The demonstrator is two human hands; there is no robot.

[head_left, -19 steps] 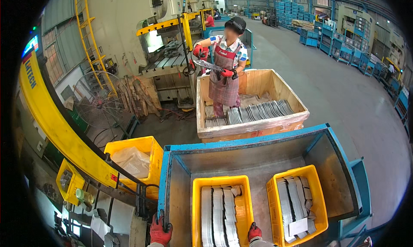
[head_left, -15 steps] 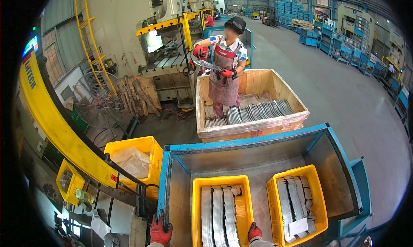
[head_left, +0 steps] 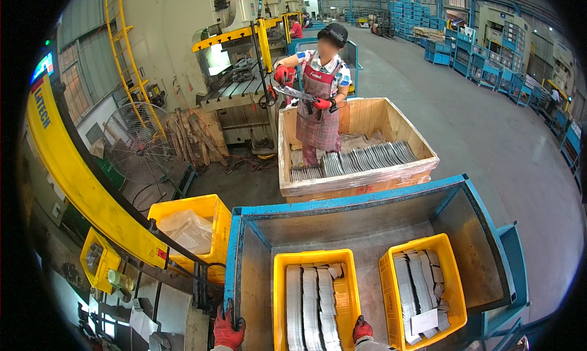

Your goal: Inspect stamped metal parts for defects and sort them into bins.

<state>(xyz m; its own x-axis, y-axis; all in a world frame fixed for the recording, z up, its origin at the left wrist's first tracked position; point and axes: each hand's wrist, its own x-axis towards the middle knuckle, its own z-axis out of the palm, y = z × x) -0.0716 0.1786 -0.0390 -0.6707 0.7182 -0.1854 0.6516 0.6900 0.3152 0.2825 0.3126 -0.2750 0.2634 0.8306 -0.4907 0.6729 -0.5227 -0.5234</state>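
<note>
My left hand (head_left: 228,331), in a red glove, is at the near left corner of a large blue metal bin (head_left: 361,203), closed over its edge with the thumb apart. Inside the bin stand two yellow plastic crates. My right hand (head_left: 362,330), also red-gloved, grips the right rim of the left yellow crate (head_left: 313,257). Rows of stacked thin grey metal parts (head_left: 310,299) fill that crate. The right yellow crate (head_left: 455,277) holds similar metal parts, with a white paper (head_left: 424,321) lying on them.
Beyond the bin, a co-worker (head_left: 323,100) in red gloves and an apron holds a long metal part at a wooden crate (head_left: 361,185) of stacked parts. To my left are a yellow post (head_left: 92,180), a yellow box (head_left: 221,229) with plastic wrap, and a large fan (head_left: 142,144).
</note>
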